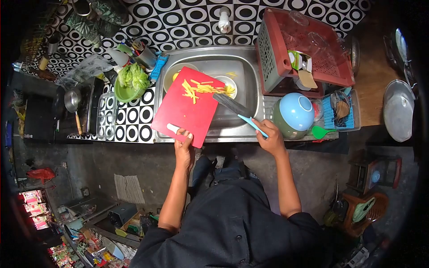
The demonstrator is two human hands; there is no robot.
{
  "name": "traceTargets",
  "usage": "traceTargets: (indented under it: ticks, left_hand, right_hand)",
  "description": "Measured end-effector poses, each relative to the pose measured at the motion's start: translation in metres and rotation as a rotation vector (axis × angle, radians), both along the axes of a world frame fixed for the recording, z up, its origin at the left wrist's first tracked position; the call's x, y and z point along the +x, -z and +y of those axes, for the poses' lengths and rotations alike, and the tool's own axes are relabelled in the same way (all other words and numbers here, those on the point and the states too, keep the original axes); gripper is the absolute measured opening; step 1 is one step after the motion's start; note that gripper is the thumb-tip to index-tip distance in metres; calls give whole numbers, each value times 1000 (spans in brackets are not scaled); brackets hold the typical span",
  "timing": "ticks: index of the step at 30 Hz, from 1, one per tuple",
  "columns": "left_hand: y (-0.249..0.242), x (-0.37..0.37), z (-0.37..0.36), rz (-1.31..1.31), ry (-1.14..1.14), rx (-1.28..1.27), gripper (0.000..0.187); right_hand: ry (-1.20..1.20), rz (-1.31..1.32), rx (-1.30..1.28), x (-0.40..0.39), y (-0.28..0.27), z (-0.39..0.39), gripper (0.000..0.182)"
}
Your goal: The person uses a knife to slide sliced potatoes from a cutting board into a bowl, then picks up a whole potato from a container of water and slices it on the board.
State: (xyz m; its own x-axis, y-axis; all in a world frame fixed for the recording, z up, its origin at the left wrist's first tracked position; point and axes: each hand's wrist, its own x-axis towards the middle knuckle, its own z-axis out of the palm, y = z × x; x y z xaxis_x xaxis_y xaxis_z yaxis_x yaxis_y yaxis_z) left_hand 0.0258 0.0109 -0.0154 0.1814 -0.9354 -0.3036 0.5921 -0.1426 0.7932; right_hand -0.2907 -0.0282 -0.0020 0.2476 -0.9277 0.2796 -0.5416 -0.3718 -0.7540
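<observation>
My left hand (183,139) grips the near end of a red cutting board (185,114), with fingers through or at its handle slot. The board is held over the left part of the sink, its far right edge by a white bowl (231,85). Thin yellow strips (201,89) lie across the upper part of the board, and some are at the bowl. My right hand (269,138) is closed round the light blue handle of a knife (234,106). The blade's tip touches or is just beside the strips at the board's right edge.
The steel sink (254,67) surrounds the bowl. Left of it stand a green bowl of lettuce (130,82) and a utensil holder (146,58). To the right are a red dish rack (308,56), a blue bowl (296,111), a green spoon (321,132) and a blue basket (336,109).
</observation>
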Motion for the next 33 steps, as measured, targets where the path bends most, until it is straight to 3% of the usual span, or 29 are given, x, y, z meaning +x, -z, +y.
traceTargets:
  ticks: [33]
  left_hand:
    - [-5, -1, 3, -70, 6, -39, 34]
  right_hand:
    - [21, -21, 26, -3, 23, -8, 41]
